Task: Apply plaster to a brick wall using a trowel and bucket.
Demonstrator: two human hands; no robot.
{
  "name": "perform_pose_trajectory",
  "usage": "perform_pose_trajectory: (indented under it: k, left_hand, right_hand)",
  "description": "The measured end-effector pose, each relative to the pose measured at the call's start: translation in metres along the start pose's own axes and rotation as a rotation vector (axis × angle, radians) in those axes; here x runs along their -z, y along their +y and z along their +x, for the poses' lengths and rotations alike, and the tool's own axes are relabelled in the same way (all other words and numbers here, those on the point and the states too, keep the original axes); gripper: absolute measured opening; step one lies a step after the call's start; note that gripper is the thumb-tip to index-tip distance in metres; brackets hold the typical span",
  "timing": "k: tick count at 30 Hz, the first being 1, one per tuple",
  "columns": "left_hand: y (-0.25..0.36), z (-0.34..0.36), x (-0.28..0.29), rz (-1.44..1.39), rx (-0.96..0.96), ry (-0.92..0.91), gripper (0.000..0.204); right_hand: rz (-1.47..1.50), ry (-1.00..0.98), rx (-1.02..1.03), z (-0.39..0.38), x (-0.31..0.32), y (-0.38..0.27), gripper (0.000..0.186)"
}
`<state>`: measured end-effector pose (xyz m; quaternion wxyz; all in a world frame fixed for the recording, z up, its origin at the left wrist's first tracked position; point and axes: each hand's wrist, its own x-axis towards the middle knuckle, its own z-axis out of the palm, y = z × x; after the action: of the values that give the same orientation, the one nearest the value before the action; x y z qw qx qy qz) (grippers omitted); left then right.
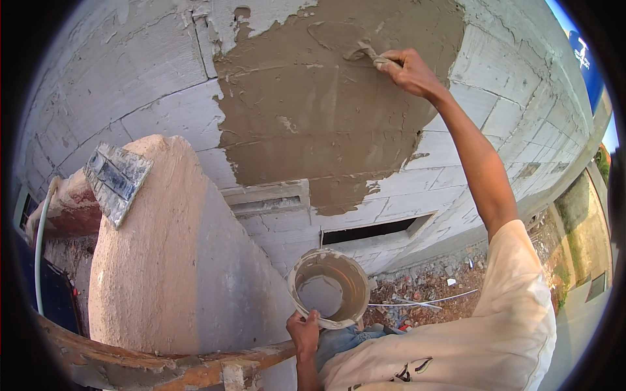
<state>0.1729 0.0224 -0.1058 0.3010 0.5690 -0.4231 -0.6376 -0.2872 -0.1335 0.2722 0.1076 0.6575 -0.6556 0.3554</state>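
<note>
My right hand [407, 73] is closed on the handle of a mortar-coated trowel [358, 51], held against the wet grey-brown plaster [326, 111] on a white block wall. My left hand [304, 333] grips the near left rim of a round bucket [360, 287] with grey mortar low inside. A mortar-caked float [116, 181] rests on top of the rough pinkish column to my left.
The pinkish column [143, 274] rises beside me. A wooden plank [156, 368] runs along the lower left, near a pale pipe [43, 234]. Dark openings [365, 231] sit low in the wall. Rubble [450, 274] lies below. A blue object [587, 65] is at upper right.
</note>
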Motion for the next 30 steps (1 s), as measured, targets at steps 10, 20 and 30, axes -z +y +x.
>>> perform_pose_trajectory:
  k: [10, 20, 30]
  left_hand:
    - [0.008, 0.001, -0.008, 0.093, -0.017, -0.01, 0.006]
    - [0.001, -0.005, -0.009, 0.133, -0.006, 0.032, 0.01]
    - [-0.001, -0.009, -0.011, 0.21, 0.005, 0.028, 0.004]
  right_hand:
    - [-0.131, -0.245, 0.075, -0.043, -0.02, 0.042, 0.028]
    - [0.681, 0.055, -0.233, -0.052, 0.068, 0.078, 0.038]
    - [0.741, -0.053, -0.96, -0.372, -0.094, 0.14, 0.033]
